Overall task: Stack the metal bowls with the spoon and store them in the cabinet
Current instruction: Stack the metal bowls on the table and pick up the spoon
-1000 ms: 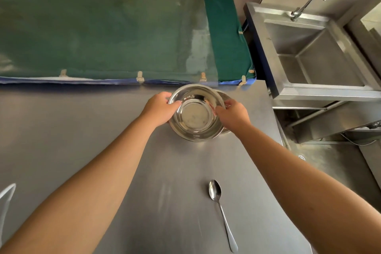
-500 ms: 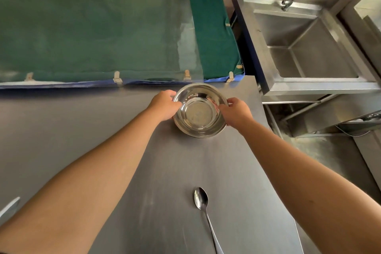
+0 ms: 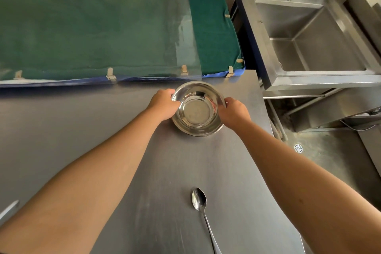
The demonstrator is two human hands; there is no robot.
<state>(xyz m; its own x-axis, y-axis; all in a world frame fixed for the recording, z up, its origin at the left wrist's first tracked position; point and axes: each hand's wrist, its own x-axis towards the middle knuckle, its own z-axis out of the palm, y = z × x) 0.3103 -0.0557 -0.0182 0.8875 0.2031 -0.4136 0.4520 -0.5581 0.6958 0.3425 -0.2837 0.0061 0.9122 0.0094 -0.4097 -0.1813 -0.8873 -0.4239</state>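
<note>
A shiny metal bowl (image 3: 196, 109) sits nested in another bowl on the steel table (image 3: 165, 171), near its far edge. My left hand (image 3: 165, 104) grips the bowl's left rim and my right hand (image 3: 234, 112) grips its right rim. Only a thin rim of the lower bowl shows beneath the top one. A metal spoon (image 3: 201, 207) lies on the table nearer to me, bowl end away from me, its handle running off the bottom of the view.
A green-covered surface under a clear sheet (image 3: 92, 22) lies beyond the table. A steel sink (image 3: 309, 37) with a tap stands to the right, with a floor drain (image 3: 298, 148) below. A metal object (image 3: 8, 210) pokes in at the left edge.
The top bowl has settled squarely onto the bowl that showed behind its right side a second ago. Both hands stay on the rim. The view has shifted a little.
</note>
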